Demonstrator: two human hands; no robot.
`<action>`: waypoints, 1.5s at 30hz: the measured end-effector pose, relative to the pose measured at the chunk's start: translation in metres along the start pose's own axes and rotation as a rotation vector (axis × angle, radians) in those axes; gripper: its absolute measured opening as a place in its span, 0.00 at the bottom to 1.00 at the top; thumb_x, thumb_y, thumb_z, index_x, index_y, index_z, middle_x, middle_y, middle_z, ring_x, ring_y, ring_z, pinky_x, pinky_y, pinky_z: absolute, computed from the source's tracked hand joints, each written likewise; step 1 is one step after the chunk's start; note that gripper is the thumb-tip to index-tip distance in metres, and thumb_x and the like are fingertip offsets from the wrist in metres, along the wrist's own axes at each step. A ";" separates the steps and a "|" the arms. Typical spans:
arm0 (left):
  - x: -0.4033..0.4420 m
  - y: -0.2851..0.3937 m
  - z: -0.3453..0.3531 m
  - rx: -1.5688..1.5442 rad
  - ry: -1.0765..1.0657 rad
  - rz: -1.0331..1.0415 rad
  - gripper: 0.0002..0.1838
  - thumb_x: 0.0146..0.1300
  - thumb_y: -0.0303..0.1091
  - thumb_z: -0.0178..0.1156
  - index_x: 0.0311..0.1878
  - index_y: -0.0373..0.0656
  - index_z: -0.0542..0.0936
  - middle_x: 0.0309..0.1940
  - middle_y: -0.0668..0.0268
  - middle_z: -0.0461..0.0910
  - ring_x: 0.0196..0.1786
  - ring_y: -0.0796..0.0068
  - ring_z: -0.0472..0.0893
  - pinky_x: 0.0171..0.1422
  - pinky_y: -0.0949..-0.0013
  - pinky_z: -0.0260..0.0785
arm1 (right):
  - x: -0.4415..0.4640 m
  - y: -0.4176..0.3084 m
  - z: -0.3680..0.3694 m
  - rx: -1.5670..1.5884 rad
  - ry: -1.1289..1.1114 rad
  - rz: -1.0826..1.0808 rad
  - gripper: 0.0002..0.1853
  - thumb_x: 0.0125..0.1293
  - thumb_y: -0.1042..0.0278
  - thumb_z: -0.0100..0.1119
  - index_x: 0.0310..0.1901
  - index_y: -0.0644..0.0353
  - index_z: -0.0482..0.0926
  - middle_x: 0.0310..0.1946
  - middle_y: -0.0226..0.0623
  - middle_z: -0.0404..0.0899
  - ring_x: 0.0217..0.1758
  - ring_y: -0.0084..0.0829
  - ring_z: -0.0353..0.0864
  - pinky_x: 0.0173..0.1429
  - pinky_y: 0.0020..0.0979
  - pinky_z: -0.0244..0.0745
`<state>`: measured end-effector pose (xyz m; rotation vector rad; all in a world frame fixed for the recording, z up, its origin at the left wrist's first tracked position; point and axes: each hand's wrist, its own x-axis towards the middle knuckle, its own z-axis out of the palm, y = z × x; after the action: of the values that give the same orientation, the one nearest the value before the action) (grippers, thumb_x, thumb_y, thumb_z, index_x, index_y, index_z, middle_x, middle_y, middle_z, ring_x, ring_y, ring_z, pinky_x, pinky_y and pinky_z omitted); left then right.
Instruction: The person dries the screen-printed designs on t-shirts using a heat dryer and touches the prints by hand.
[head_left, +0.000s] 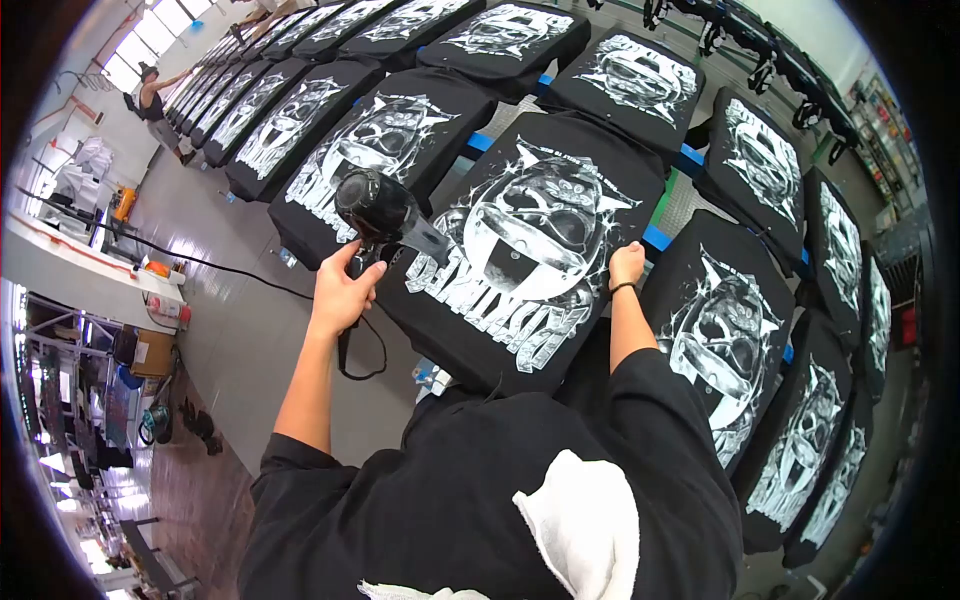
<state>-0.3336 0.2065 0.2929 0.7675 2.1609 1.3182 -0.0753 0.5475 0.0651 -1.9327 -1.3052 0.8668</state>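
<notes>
My left hand [345, 290] is closed around the handle of a black hair dryer [378, 208]. Its nozzle points right, over the left part of the white skull-like print [540, 235] on a black T-shirt [440, 312]. That shirt is stretched flat over a tilted board in front of me. At the shirt's right edge, my right hand [627, 264] has its fingers curled closed on the fabric; the fingertips are partly hidden. A dark cord [250, 272] runs off to the left, and a cord loop hangs below the dryer.
More boards with printed black shirts [735, 335] stand close on the right and in rows behind. A person [158, 110] stands by the far-left row. Blue rail parts [657, 238] show between boards. A white towel [585, 520] lies against my black top.
</notes>
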 end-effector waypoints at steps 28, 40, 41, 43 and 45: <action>-0.086 0.042 0.059 0.025 -0.525 -0.107 0.28 0.55 0.30 0.68 0.57 0.27 0.72 0.33 0.62 0.81 0.33 0.83 0.77 0.39 0.76 0.71 | -0.014 0.028 0.003 0.129 0.074 -0.171 0.19 0.72 0.56 0.37 0.46 0.62 0.74 0.41 0.56 0.78 0.47 0.58 0.75 0.49 0.50 0.68; -0.042 0.048 0.114 0.120 -0.357 0.244 0.28 0.54 0.33 0.67 0.56 0.27 0.73 0.31 0.60 0.82 0.24 0.85 0.70 0.31 0.78 0.66 | -0.021 0.019 -0.004 0.111 0.056 -0.123 0.19 0.72 0.55 0.36 0.47 0.60 0.73 0.43 0.54 0.78 0.48 0.58 0.75 0.50 0.50 0.69; -0.036 0.049 0.118 0.120 -0.303 0.309 0.28 0.54 0.33 0.66 0.56 0.27 0.73 0.32 0.59 0.82 0.25 0.85 0.72 0.32 0.77 0.67 | -0.021 0.018 -0.005 0.105 0.060 -0.122 0.19 0.72 0.55 0.36 0.48 0.60 0.73 0.44 0.54 0.78 0.48 0.58 0.75 0.50 0.50 0.69; -0.023 0.056 0.116 0.098 -0.339 0.234 0.28 0.55 0.33 0.66 0.56 0.27 0.73 0.29 0.61 0.81 0.24 0.84 0.73 0.30 0.77 0.67 | -0.021 0.017 -0.006 0.105 0.052 -0.113 0.19 0.72 0.55 0.36 0.48 0.60 0.73 0.44 0.54 0.78 0.48 0.58 0.75 0.51 0.50 0.69; -0.016 0.059 0.112 0.079 -0.405 0.071 0.28 0.55 0.33 0.66 0.57 0.27 0.72 0.25 0.64 0.79 0.20 0.84 0.73 0.27 0.76 0.66 | -0.020 0.018 -0.005 0.103 0.039 -0.105 0.19 0.72 0.55 0.36 0.48 0.60 0.73 0.44 0.54 0.78 0.49 0.58 0.75 0.51 0.50 0.69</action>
<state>-0.2354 0.2882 0.3018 1.0500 1.8824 1.0089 -0.0683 0.5223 0.0569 -1.7761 -1.3015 0.8242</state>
